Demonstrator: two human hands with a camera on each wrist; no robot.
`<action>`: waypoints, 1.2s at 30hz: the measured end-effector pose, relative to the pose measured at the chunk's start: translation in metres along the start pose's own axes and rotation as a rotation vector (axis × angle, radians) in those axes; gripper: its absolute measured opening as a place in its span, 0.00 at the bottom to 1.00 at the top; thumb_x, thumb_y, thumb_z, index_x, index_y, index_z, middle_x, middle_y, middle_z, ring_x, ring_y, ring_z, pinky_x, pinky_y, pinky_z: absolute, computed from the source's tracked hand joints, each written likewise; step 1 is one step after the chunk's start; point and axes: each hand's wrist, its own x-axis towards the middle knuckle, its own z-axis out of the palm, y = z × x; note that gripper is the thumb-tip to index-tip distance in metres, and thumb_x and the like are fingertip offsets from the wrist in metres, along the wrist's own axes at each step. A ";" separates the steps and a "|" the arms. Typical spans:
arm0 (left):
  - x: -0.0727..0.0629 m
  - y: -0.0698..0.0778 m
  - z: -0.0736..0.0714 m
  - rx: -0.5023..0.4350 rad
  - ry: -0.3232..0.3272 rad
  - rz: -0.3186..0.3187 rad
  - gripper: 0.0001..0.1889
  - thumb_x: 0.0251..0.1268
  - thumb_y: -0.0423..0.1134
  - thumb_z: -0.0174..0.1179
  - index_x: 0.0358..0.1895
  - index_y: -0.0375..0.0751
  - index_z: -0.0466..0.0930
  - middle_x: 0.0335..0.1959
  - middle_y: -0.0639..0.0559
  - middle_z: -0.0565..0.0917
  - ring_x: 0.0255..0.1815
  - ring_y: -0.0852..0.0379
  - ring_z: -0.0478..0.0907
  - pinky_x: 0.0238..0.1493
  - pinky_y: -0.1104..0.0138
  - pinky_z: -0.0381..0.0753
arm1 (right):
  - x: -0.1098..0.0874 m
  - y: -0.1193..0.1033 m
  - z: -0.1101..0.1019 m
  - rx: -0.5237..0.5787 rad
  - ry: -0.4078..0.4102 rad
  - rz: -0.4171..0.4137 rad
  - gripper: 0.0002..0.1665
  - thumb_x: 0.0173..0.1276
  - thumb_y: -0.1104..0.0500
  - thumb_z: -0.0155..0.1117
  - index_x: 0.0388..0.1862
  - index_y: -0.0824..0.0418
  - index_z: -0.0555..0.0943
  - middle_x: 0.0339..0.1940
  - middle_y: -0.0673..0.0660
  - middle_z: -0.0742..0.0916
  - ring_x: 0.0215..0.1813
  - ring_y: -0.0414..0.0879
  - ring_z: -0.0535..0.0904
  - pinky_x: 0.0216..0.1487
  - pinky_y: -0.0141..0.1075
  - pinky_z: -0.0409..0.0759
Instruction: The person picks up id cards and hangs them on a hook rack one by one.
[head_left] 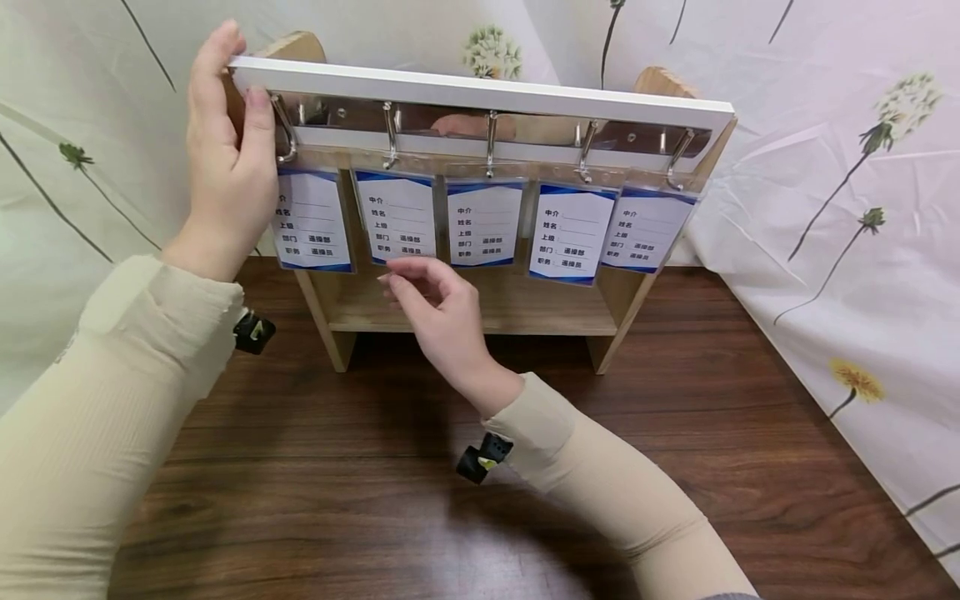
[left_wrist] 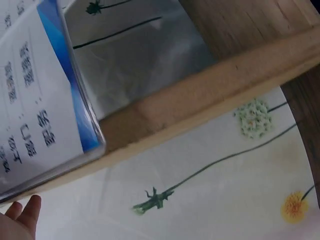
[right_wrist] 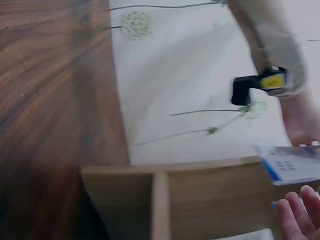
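Note:
My left hand [head_left: 225, 167] grips the left end of a white hook board [head_left: 480, 86], its thumb on the front face. Five metal hooks, including the middle hook [head_left: 491, 142], line the board, and a clear-sleeved badge with blue edges hangs below each. The leftmost badge [head_left: 315, 221] is beside my left wrist. My right hand [head_left: 446, 312], fingers loosely bent, is just below the second badge [head_left: 397, 217]; whether the fingertips touch it I cannot tell. Nothing shows in its grasp. In the right wrist view, its fingers [right_wrist: 295, 215] lie near a badge [right_wrist: 295, 165].
A light wooden stand [head_left: 472, 312] carries the board and has a shelf beneath the badges. It rests on a dark wood-grain surface [head_left: 337, 492]. White cloth with printed flowers [head_left: 825, 275] surrounds the back and sides. Each wrist wears a small black camera [head_left: 255, 332].

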 end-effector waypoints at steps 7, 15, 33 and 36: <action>-0.015 0.024 -0.008 -0.010 -0.039 -0.139 0.29 0.78 0.40 0.39 0.80 0.49 0.48 0.78 0.57 0.54 0.76 0.65 0.53 0.75 0.71 0.52 | -0.009 -0.028 -0.035 -0.038 0.003 -0.204 0.12 0.69 0.73 0.57 0.50 0.78 0.79 0.46 0.72 0.86 0.48 0.63 0.84 0.53 0.41 0.83; -0.044 0.033 -0.015 0.187 -0.096 -0.103 0.33 0.76 0.45 0.45 0.80 0.44 0.47 0.81 0.47 0.46 0.81 0.61 0.41 0.77 0.70 0.36 | -0.021 -0.046 -0.089 -0.198 0.131 -0.423 0.12 0.67 0.74 0.58 0.48 0.79 0.80 0.47 0.72 0.86 0.51 0.51 0.86 0.52 0.36 0.83; -0.156 0.033 0.012 0.670 -0.449 -0.021 0.55 0.57 0.76 0.53 0.81 0.54 0.39 0.82 0.50 0.32 0.79 0.31 0.24 0.65 0.24 0.31 | -0.076 -0.022 -0.204 -0.885 0.347 -0.309 0.35 0.72 0.46 0.61 0.72 0.63 0.70 0.70 0.61 0.76 0.76 0.57 0.65 0.79 0.49 0.54; -0.172 0.028 0.017 0.718 -0.532 -0.043 0.58 0.52 0.79 0.55 0.81 0.58 0.37 0.82 0.48 0.32 0.79 0.30 0.24 0.63 0.22 0.31 | -0.088 -0.010 -0.211 -1.020 0.202 -0.116 0.47 0.70 0.34 0.56 0.77 0.61 0.62 0.76 0.62 0.68 0.80 0.63 0.53 0.79 0.59 0.39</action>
